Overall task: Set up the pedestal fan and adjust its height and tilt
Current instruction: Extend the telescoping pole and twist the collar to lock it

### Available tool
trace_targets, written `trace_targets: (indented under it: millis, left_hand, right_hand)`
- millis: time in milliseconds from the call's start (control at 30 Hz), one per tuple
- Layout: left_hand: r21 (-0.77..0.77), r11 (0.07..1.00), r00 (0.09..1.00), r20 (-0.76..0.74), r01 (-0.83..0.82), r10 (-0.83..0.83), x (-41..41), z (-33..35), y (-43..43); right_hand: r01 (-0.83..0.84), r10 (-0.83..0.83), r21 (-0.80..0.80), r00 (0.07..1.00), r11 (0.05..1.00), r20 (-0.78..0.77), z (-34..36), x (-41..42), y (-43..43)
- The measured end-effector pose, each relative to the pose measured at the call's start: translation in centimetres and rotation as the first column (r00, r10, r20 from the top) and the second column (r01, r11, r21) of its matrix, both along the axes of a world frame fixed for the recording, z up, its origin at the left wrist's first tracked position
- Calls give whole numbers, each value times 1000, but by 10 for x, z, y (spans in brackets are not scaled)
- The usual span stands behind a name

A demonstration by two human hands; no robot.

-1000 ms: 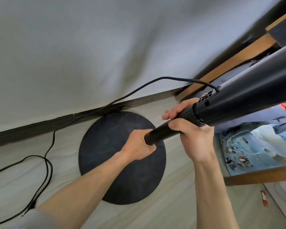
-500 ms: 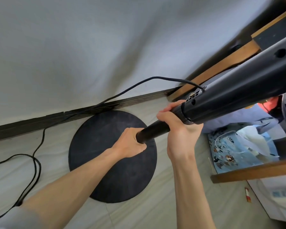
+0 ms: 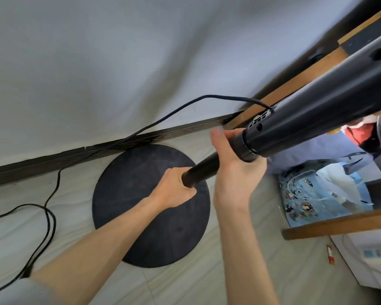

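My left hand grips the thin pole above the round base; my right hand wraps the collar under the wide tube.

A dark baseboard strip is running along the left under a pale grey wall. At lower right, a small red-and-white tube is lying near a brown wooden rail.

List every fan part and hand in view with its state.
Left hand: grips the pole low down.
Right hand: grips the pole at the collar.
Pole: tilted, lower end hidden by the left hand.
Tube: tilted, sleeved over the pole.
Base: flat on the floor.
Cord: slack, trailing from the tube to the floor.
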State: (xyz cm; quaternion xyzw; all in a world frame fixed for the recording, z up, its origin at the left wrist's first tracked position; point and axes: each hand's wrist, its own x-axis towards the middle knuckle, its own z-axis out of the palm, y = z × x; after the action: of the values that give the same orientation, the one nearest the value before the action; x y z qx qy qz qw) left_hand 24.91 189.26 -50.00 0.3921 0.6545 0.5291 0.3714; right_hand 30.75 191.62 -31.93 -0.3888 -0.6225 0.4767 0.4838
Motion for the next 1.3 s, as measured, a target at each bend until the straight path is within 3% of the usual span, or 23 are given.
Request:
trace_targets:
  millis: [67,133,300,433,533,600,733,833,933,1033,1100,1167,1300]
  left_hand:
    - [-12,1000,1000,-6,0,-1,2,-3,1]
    - [-6,1000,1000,-2,6,-6,2,-2,-1]
    - [-30,999,1000,-4,13,-13,0,2,-3]
    - [-39,999,1000,-3,13,-13,1,5,-3]
    - [-30,999,1000,1,19,-19,0,4,-2]
    - [-34,999,1000,12,-1,2,0,3,-1]
    - [-61,994,996,5,-89,90,5,7,-6]
    - [-48,988,988,-62,-147,143,11,17,-12]
    - [62,972,969,-85,-228,233,22,44,-13]
    - [11,986,985,-53,-164,164,19,70,-8]
    - [-59,996,993,-94,-71,65,10,81,-9]
    - [-135,991,986,-162,13,-35,0,88,-10]
    - [-153,988,984,-172,26,-53,-5,88,-8]
  right_hand:
    - [98,-97,13,994,995,-41,-4,-7,-4]
    - [44,-45,-21,998,999,-48,-1,-3,-1]
    - [-254,256,-39,965,966,62,9,15,12]
    - [-529,540,-180,841,829,14,18,26,28]
    - [-639,660,-240,751,730,6,24,29,39]
    - [-607,629,-243,778,757,16,23,26,38]
    - [-300,309,-75,938,951,155,13,15,17]
    - [-237,249,-88,954,967,167,15,16,7]
    - [-171,178,-58,975,984,132,18,23,0]
    - [-116,121,-54,989,992,85,18,24,-5]
    - [-128,136,-84,986,988,93,23,24,1]
    - [-243,255,-105,959,964,122,29,25,10]
    - [-451,470,-162,877,878,103,32,32,24]
